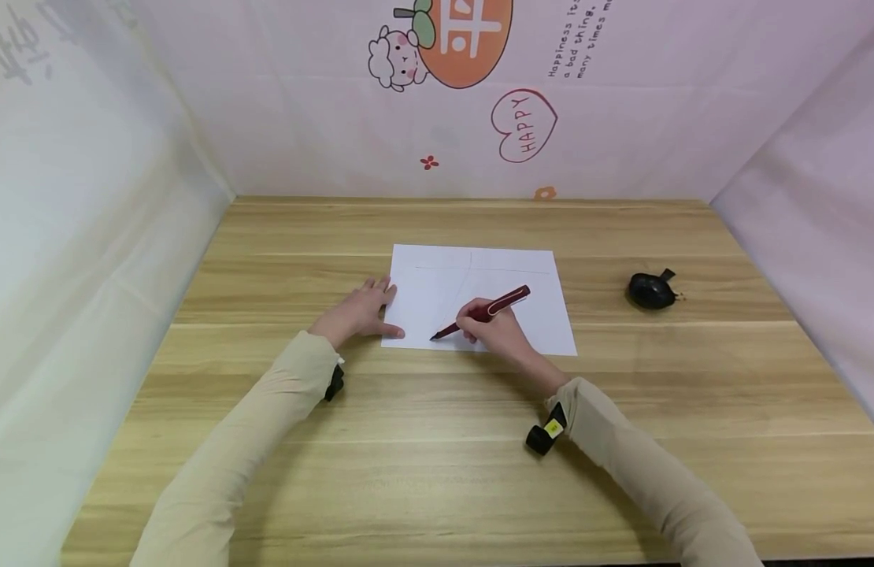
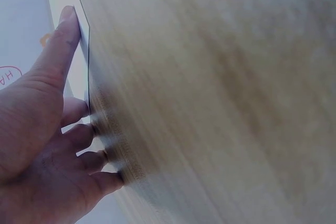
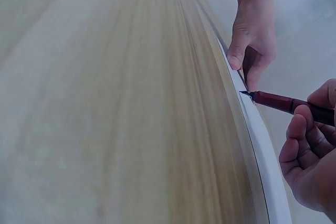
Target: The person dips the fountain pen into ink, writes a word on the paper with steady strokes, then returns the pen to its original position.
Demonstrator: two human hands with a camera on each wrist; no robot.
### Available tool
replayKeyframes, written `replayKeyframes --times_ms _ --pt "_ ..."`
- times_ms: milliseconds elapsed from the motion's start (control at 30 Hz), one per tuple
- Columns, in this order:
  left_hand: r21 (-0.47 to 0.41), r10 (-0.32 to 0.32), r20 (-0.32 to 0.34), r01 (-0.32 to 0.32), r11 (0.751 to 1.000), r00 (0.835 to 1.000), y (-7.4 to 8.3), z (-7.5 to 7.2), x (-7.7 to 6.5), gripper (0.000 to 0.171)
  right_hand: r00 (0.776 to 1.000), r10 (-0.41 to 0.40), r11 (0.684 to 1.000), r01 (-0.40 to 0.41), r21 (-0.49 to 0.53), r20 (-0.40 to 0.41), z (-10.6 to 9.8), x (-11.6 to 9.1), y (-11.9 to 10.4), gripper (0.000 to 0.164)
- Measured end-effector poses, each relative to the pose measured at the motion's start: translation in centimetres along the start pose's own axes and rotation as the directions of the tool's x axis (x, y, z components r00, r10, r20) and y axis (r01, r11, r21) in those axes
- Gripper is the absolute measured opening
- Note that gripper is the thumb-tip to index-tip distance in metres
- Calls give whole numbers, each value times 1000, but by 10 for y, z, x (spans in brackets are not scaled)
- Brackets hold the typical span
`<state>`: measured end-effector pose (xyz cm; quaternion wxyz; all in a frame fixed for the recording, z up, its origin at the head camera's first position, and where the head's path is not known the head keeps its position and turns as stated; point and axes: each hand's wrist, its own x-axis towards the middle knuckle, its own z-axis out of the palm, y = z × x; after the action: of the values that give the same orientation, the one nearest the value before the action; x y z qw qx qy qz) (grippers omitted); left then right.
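A white sheet of paper (image 1: 426,295) lies on the wooden table, with a thin horizontal line near its top and a curved line running down from the top edge. My right hand (image 1: 499,329) holds a dark red fountain pen (image 1: 509,302) over the lower part of the sheet. In the right wrist view, thumb and fingers pinch the pen (image 3: 273,101), its dark nib right at the paper. My left hand (image 1: 359,312) rests at the sheet's left edge, thumb on the lower left corner. The left wrist view shows this hand (image 2: 47,124) with fingers spread along the edge.
A small black rounded object (image 1: 650,291) with a short tab sits on the table (image 1: 437,465) to the right of the paper. Printed white cloth (image 1: 302,118) hangs behind the table and along both sides. Black wrist devices are strapped at both sleeves.
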<state>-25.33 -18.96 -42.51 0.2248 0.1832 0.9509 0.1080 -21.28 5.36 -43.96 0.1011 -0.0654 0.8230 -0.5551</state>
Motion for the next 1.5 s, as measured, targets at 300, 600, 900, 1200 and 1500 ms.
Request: replayKeyframes --times_ms 300,600,900,1200,1500 --pt "-5 -4 -6 4 1000 1000 -1 0 1 93 1000 -9 1000 9 4 13 2 0 3 14" --pt "-22 -1 -1 1 1000 1000 -1 1 1 93 999 -38 999 37 20 28 4 -1 3 13" --pt "-32 -4 -3 4 999 1000 -3 2 2 93 997 -66 997 65 35 38 7 -2 4 13" --pt "-47 12 -3 -12 999 1000 -2 0 0 93 997 -73 994 74 74 -17 -1 3 1 14" --pt "-64 33 -6 -34 997 999 -2 0 -2 92 925 -36 997 60 53 -377 -47 59 -9 14"
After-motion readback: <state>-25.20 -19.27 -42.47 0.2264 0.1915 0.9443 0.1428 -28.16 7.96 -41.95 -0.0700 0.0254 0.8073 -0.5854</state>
